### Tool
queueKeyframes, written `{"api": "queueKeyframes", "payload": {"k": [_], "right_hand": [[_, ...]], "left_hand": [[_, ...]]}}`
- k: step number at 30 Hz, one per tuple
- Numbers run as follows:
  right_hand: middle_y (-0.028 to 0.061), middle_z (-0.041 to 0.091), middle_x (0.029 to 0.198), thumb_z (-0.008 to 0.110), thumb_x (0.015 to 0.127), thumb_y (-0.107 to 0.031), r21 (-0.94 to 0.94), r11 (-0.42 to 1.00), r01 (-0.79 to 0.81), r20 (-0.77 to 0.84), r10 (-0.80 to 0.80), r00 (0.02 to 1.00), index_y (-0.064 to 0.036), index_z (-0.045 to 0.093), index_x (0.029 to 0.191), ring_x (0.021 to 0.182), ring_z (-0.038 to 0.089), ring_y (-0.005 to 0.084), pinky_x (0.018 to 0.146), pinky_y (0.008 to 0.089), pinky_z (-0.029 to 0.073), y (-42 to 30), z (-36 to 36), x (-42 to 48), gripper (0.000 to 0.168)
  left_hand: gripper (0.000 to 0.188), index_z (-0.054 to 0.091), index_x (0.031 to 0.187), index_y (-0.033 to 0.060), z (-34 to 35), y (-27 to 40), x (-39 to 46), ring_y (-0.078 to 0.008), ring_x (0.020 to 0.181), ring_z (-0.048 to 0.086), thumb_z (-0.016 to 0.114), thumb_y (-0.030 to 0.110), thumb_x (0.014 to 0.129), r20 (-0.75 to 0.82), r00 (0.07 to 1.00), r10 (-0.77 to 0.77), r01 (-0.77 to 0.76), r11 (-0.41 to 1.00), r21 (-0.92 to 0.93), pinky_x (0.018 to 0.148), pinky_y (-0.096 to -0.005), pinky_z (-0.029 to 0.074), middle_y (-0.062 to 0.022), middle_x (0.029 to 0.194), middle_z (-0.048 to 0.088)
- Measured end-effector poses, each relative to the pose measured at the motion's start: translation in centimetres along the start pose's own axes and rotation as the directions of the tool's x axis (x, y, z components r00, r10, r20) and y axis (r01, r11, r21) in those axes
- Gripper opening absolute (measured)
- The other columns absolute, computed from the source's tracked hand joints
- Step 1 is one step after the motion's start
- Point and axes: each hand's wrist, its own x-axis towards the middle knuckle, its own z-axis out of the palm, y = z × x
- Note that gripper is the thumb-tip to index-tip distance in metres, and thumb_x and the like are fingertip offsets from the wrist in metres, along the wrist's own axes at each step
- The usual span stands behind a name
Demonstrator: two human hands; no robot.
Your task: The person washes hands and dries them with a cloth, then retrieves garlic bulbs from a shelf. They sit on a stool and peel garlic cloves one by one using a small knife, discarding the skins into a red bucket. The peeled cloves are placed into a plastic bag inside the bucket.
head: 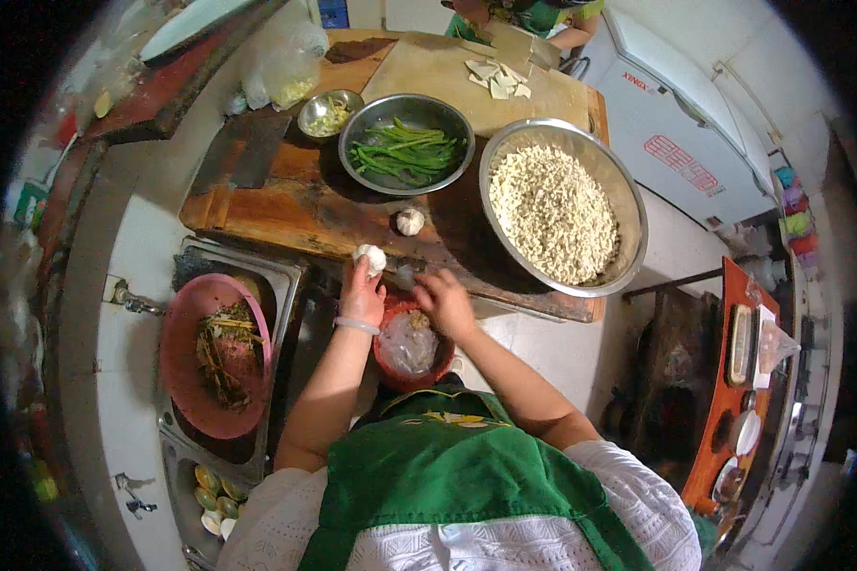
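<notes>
A whole white garlic bulb (371, 261) is held in the fingers of my left hand (361, 298), at the front edge of the wooden table. Beside it, my right hand (445, 302) has its fingers bent together over a red bin (384, 362). A pale, blurred scrap (405, 273) shows by those fingertips; whether they pinch it is unclear. Inside the bin lie a clear plastic bag (408, 346) and some brownish scraps. Another garlic bulb (410, 221) sits on the wooden table (271, 214), just beyond my hands.
Beyond the garlic stand steel bowls of green peppers (407, 153), chopped pale food (553, 214) and yellowish pieces (330, 118). A person (528, 18) works behind a cutting board (428, 78) holding white slices (500, 77). Left, a pink basin (186, 357) rests on the sink (282, 300).
</notes>
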Motion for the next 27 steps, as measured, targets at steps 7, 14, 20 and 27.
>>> {"api": "queueKeyframes", "payload": {"k": [7,14,20,27], "right_hand": [[0.0189,0.048,0.119,0.063,0.075,-0.021,-0.453,0.882,-0.128,0.176,0.229,0.957,-0.007,0.054,0.109,0.103,0.050,0.0357,0.082,0.0388,0.045,5.9,-6.1,1.3,0.038],[0.0093,0.055,0.073,0.057,0.084,-0.023,0.580,0.557,-0.595,0.640,0.141,0.756,-0.001,0.054,0.091,0.068,0.053,0.0213,0.064,0.0331,0.044,-2.8,-8.2,-0.3,0.023],[0.0152,0.053,0.067,0.060,0.080,-0.026,0.450,0.883,0.136,0.321,-0.302,0.898,-0.005,0.052,0.081,0.060,0.056,0.0304,0.053,0.0378,0.043,-5.5,-9.8,0.0,0.022],[0.0117,0.050,0.057,0.058,0.081,-0.020,0.392,0.838,0.380,0.322,-0.511,0.797,-0.006,0.055,0.068,0.050,0.052,0.0270,0.046,0.0370,0.040,-10.6,-10.4,0.6,0.020]], "left_hand": [[0.031,0.047,0.113,0.0189,2.5,0.5,-8.2,-0.0184,0.088,0.050,0.057,0.024,0.083,0.403,0.915,0.017,0.036,0.992,-0.122,0.070,-0.0316,0.041,-0.0040,0.102,0.052],[0.037,0.039,0.124,0.0145,4.8,-3.2,-13.7,-0.0159,0.084,0.051,0.049,0.016,0.088,0.383,0.901,0.206,-0.291,0.940,0.179,0.070,-0.0279,0.041,-0.0042,0.099,0.052],[0.028,0.041,0.115,0.0148,2.7,-4.2,-15.1,-0.0137,0.083,0.052,0.038,0.032,0.094,0.380,0.925,0.024,-0.115,0.969,0.217,0.066,-0.0279,0.042,-0.0024,0.098,0.054],[0.019,0.046,0.105,0.0179,0.4,-3.9,-18.4,-0.0092,0.057,0.044,0.041,0.032,0.093,0.351,0.928,0.123,-0.207,0.955,0.212,0.040,-0.0223,0.029,0.0022,0.077,0.050]]}}
